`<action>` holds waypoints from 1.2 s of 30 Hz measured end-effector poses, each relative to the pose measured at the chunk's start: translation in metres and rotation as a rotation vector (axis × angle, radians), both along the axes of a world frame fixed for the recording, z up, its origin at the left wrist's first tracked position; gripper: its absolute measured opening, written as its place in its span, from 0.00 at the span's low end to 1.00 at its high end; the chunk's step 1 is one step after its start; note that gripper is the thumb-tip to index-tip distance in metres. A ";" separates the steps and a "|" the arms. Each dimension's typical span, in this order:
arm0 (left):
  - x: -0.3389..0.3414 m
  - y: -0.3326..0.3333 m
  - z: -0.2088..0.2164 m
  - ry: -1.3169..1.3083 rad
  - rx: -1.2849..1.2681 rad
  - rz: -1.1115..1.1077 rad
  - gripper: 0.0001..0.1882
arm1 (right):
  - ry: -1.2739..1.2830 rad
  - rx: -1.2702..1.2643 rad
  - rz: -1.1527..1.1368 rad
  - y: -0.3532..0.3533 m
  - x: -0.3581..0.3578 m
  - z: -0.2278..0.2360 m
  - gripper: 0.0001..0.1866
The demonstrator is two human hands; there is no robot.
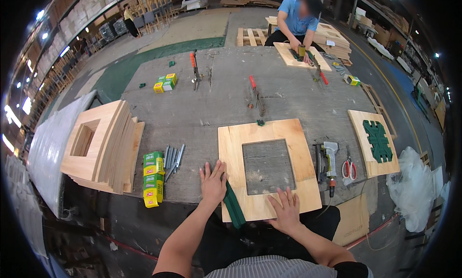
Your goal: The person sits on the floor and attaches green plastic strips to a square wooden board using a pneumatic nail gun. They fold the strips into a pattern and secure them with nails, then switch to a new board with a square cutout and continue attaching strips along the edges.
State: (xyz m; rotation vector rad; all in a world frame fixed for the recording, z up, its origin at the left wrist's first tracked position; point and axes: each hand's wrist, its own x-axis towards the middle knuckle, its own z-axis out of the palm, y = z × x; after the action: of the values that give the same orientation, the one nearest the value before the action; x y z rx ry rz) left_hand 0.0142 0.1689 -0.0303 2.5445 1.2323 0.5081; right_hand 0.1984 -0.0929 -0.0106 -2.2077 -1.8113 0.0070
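Note:
A square wooden frame [302,153] with a square opening lies flat on the grey table in front of me. My left hand [213,182] rests at its left edge, fingers stretched out, beside a dark green strip [234,206]. That strip lies along the frame's lower left side and sticks out past the near edge; its upper end is partly hidden by my left hand. On the near side of the frame, my right hand [286,209] lies with fingers spread over the wood, holding nothing.
Left stand stacked wooden frames [91,143], green-yellow boxes [153,178] and metal staple strips [173,158]. Right are a nail gun [331,158], red-handled scissors [349,169] and a board with green pieces [378,141]. Toggle clamps [255,92] stand beyond; across the table a co-worker [297,23] works.

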 end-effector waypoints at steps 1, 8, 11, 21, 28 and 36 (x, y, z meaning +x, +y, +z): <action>0.001 0.000 0.000 0.006 0.014 0.008 0.26 | 0.012 0.048 -0.037 0.004 -0.002 0.000 0.47; 0.005 -0.006 -0.001 0.000 0.018 0.048 0.26 | 0.027 0.128 -0.076 0.003 -0.007 -0.001 0.43; 0.007 -0.007 -0.001 0.017 0.001 0.050 0.25 | 0.022 0.126 -0.072 0.001 -0.005 -0.005 0.44; 0.018 -0.007 0.015 0.031 -0.017 0.059 0.25 | 0.044 0.108 -0.075 0.005 0.006 -0.003 0.44; 0.031 -0.040 0.098 -0.322 -0.578 -0.329 0.27 | 0.452 -0.095 0.132 0.013 0.033 0.032 0.53; 0.031 -0.093 0.191 -0.607 -0.833 -0.564 0.28 | 1.348 -0.057 0.135 0.023 -0.021 0.041 0.09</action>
State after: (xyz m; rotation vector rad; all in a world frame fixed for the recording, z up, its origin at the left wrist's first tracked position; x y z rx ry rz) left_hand 0.0455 0.0759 0.1604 1.7005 0.3465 0.4465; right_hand 0.1774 -0.0696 0.0307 -1.3628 -1.0918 1.2298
